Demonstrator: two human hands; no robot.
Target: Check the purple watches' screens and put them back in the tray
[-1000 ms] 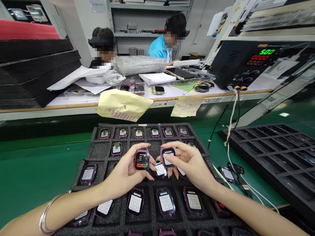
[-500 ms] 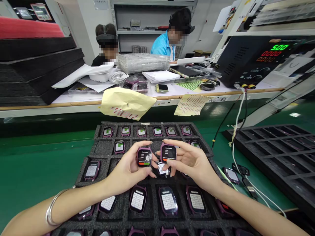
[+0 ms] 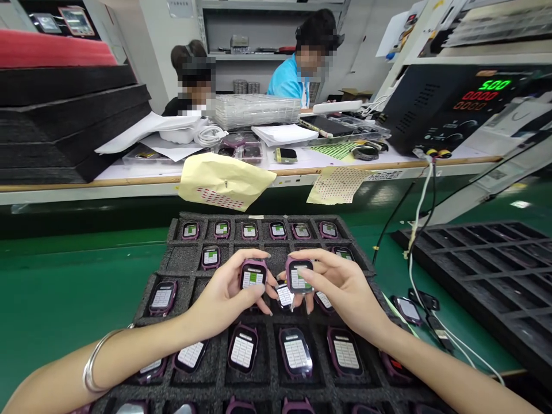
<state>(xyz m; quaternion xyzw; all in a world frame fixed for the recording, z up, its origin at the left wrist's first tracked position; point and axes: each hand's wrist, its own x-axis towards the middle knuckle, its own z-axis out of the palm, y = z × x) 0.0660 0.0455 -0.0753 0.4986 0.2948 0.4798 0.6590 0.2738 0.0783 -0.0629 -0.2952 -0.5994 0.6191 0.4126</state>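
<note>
My left hand (image 3: 233, 290) grips a purple smartwatch (image 3: 253, 276) without a strap, its thumb at the lower edge of the screen. A second purple smartwatch (image 3: 298, 277) is in my right hand (image 3: 340, 287), whose thumb lies over that screen. Both screens show a white grid with green cells. The two watches are held side by side above a black foam tray (image 3: 265, 345). Several like watches lie in its compartments, many with lit white grids, such as the watch (image 3: 295, 352) below my hands. My fingers partly cover another watch (image 3: 284, 294) behind them.
A second foam tray (image 3: 487, 270) lies at the right, near cables (image 3: 425, 276) and a loose watch (image 3: 407, 309). Beyond stands a bench with a power supply (image 3: 452, 109), a foam stack (image 3: 64, 126) and papers (image 3: 284, 134). Two people (image 3: 287, 80) are behind it.
Both held screens have gone from dark text pages with red and green at the bottom to white grids with green cells. My right thumb has moved up onto its screen.
</note>
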